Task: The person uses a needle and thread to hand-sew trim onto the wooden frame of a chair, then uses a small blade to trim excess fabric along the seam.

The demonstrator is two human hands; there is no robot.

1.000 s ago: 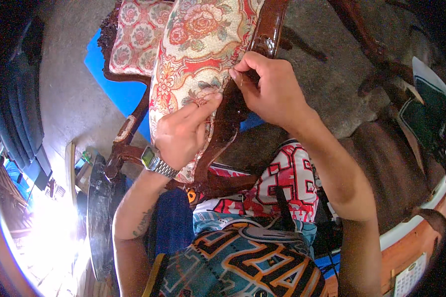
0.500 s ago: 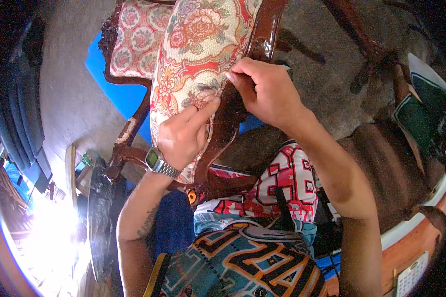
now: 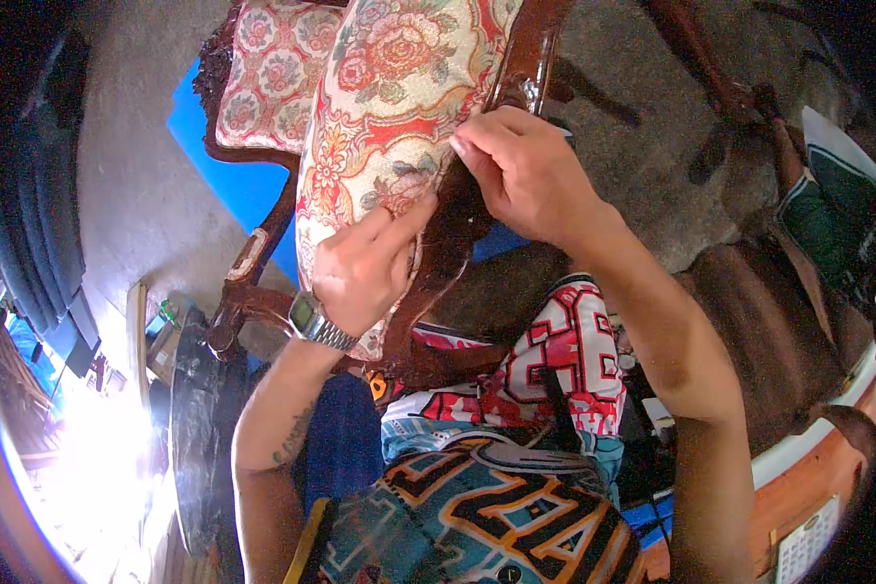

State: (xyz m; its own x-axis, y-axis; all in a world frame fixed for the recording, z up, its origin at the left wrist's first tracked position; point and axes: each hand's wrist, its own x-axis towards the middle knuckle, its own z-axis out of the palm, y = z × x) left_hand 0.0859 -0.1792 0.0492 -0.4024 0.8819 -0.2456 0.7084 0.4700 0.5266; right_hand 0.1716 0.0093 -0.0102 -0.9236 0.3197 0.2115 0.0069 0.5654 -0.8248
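A chair seat's floral upholstery (image 3: 399, 58), cream with red and pink patterns, lies tilted in front of me inside a dark carved wooden frame (image 3: 462, 219). My left hand (image 3: 365, 268), with a metal watch at the wrist, rests on the near part of the fabric. Its forefinger stretches to the seam where cloth meets wood; the thumb is partly hidden. Just beyond it, my right hand (image 3: 526, 170) is closed in a pinch at the same edge. What lies between those fingertips is too small to make out.
The chair's smaller padded panel (image 3: 273, 73) has matching fabric. Beneath the chair lies a blue sheet (image 3: 219, 170). More dark wooden furniture legs (image 3: 701, 58) stand at the far right. A white-edged orange-brown surface (image 3: 813, 477) is at the near right; bright light glares at left.
Both hands stay at the upholstery edge, having shifted only slightly. The right fingertips have drawn a little tighter and lower along the seam.
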